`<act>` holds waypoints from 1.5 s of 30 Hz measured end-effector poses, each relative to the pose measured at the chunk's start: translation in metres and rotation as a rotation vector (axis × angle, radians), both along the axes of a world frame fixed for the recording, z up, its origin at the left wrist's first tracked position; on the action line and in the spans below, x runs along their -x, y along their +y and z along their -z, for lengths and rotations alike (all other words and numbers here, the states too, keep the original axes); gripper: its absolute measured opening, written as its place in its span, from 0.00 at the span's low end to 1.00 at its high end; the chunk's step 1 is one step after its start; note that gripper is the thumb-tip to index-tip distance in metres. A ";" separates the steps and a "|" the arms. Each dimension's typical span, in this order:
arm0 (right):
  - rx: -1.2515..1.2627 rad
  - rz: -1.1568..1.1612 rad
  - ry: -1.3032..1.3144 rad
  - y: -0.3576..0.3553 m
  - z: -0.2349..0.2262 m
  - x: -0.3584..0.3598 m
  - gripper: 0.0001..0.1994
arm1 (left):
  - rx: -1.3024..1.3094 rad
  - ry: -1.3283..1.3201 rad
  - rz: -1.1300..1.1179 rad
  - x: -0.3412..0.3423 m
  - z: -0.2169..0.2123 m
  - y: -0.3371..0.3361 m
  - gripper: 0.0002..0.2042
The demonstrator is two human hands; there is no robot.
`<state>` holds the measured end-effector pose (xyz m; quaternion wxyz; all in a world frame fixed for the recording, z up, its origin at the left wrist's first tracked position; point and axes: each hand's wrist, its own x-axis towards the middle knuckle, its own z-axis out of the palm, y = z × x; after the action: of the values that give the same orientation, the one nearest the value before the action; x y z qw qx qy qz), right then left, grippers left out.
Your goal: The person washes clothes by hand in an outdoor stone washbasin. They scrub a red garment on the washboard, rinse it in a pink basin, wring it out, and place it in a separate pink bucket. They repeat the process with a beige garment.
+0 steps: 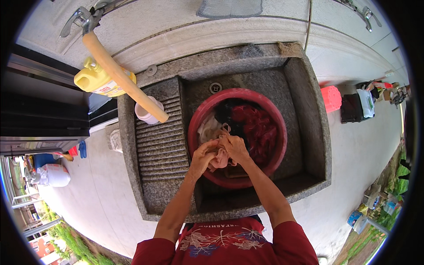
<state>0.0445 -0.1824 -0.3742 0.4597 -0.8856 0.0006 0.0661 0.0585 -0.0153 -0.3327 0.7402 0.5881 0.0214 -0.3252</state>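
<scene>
Both my hands are over a red basin (247, 94) holding wet clothes. My left hand (204, 155) and my right hand (235, 148) are close together, fingers closed on a bunched pink cloth (219, 160) at the basin's near left side. Beyond them, a pale beige cloth (207, 128) lies against the basin's left wall. A dark red garment (260, 126) fills the right half, with black cloth (224, 111) at the far side. What lies beneath the pink cloth is mostly hidden by my hands.
The basin stands in a grey stone sink (317, 150), with a ribbed washboard (157, 152) on the left. A faucet with a long tan tube (126, 77) reaches over a pinkish-white cup (144, 115). A yellow jug (92, 81) stands behind; a red container (330, 98) sits right of the sink.
</scene>
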 end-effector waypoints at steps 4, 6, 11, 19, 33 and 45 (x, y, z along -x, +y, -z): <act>-0.406 0.098 0.140 -0.003 -0.015 -0.019 0.09 | -0.202 -0.265 0.152 -0.014 0.006 -0.004 0.19; -0.621 0.250 0.205 -0.016 -0.019 -0.024 0.11 | -0.449 -0.348 0.225 -0.014 0.004 -0.007 0.17; -0.134 0.296 -0.156 -0.044 0.011 0.001 0.17 | -0.224 -0.109 -0.061 -0.019 0.005 0.002 0.07; -0.043 0.219 0.163 -0.019 0.039 0.034 0.23 | -0.077 -0.147 -0.150 -0.015 0.014 0.022 0.07; -0.477 -0.045 -0.197 -0.023 -0.004 0.019 0.18 | 0.384 0.235 -0.109 -0.016 -0.061 0.034 0.06; -0.501 0.410 -0.035 -0.090 -0.033 -0.016 0.08 | -0.336 -0.345 -0.216 -0.022 -0.006 0.022 0.08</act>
<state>0.0604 -0.2719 -0.3412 0.6670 -0.7274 0.1549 -0.0451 0.0805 0.0063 -0.3269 0.6554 0.7437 0.0113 -0.1312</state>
